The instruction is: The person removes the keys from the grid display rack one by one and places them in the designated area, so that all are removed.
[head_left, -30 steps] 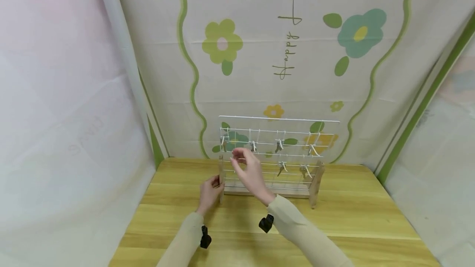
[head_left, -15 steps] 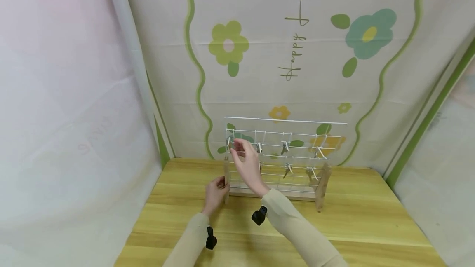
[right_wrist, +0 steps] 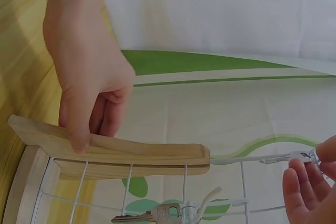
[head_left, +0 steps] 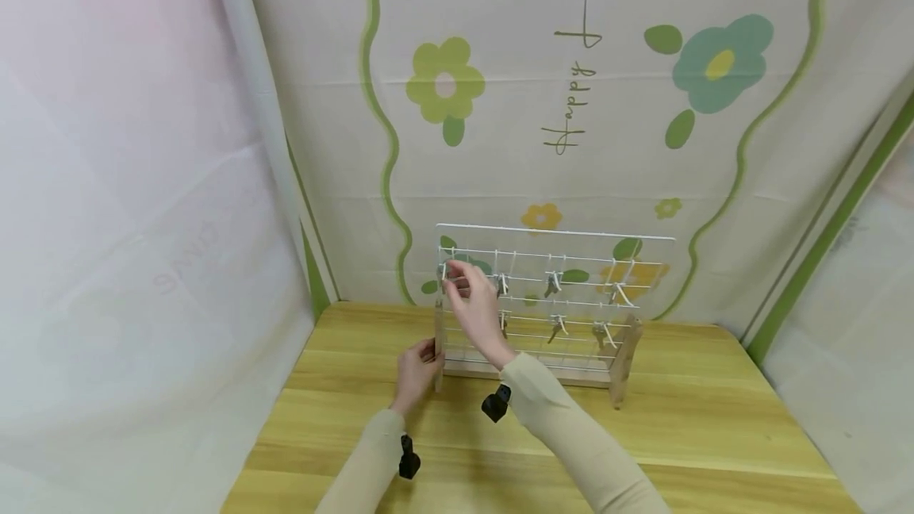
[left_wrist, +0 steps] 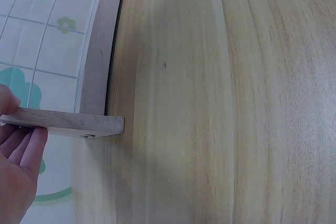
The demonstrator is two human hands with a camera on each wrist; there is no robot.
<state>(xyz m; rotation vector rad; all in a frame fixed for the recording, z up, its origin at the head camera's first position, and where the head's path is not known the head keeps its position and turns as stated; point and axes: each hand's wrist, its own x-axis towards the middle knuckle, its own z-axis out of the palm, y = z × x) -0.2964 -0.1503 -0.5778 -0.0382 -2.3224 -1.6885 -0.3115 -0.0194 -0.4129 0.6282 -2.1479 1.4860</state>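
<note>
A white wire grid rack with wooden side posts stands on the table, and metal keys hang from several of its hooks. My left hand grips the left wooden post low down, thumb on one side and fingers on the other. My right hand is at the upper left hook, pinching the ring end of a key between thumb and fingers. From the head, that key is mostly hidden behind the hand. Another key hangs on a hook lower on the rack.
The wood-grain table reaches out on both sides of the rack. Behind it hangs a flowered cloth, with pale cloth walls at the sides. The right wooden post closes the rack's far end.
My right hand has risen to the upper left hook and now pinches the key there. My left hand keeps its grip on the post. The head view has shifted slightly.
</note>
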